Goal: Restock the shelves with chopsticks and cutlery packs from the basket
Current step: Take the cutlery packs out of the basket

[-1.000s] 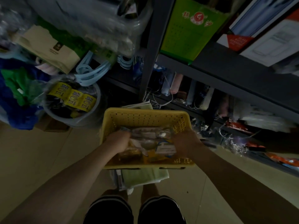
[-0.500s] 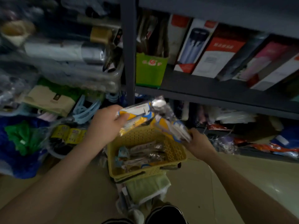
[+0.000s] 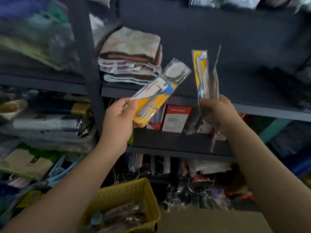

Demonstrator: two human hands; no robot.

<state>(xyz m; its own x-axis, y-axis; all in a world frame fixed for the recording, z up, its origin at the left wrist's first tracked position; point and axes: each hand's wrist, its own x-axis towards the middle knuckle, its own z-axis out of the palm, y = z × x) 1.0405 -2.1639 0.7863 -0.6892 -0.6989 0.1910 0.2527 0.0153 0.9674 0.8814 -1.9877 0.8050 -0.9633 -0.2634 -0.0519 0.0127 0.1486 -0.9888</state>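
Cutlery pack (image 3: 160,89) gripped in left hand (image 3: 118,118), tilted

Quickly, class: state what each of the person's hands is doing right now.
Left hand: closed on a yellow cutlery pack.
Right hand: closed on a bundle of upright packs.

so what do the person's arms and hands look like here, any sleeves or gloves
Both forearms are bare up to the frame edge: no sleeves in view. The left hand and right hand wear no gloves, and no rings, watch or wristbands can be made out. The picture is slightly blurred.
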